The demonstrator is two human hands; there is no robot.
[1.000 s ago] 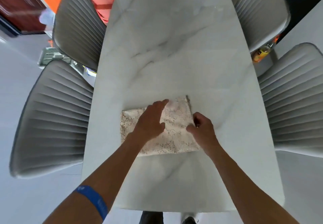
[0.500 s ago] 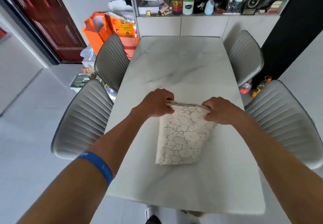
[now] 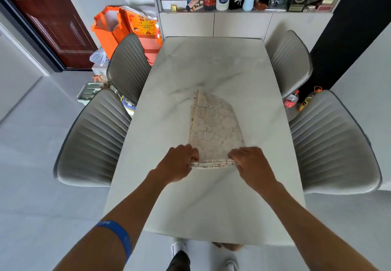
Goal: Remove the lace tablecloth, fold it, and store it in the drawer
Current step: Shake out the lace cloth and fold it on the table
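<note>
The lace tablecloth [image 3: 213, 127], cream with a floral pattern, lies folded into a narrow stack on the white marble table [image 3: 211, 63], stretching away from me. My left hand [image 3: 177, 165] pinches its near left corner. My right hand [image 3: 249, 165] pinches the near right corner. The layered near edge runs taut between the two hands. A blue band circles my left forearm. No drawer can be made out for certain.
Grey padded chairs stand in pairs on the left [image 3: 93, 139] and right [image 3: 330, 143] of the table. A white cabinet [image 3: 232, 24] with cluttered shelves sits at the far end. Orange bags [image 3: 118, 29] and a dark red door [image 3: 48, 16] are at the back left.
The cloth was lifted by its far edge and swung over; it now lies pointing away from me, and both hands hold its near edge, closer to my body.
</note>
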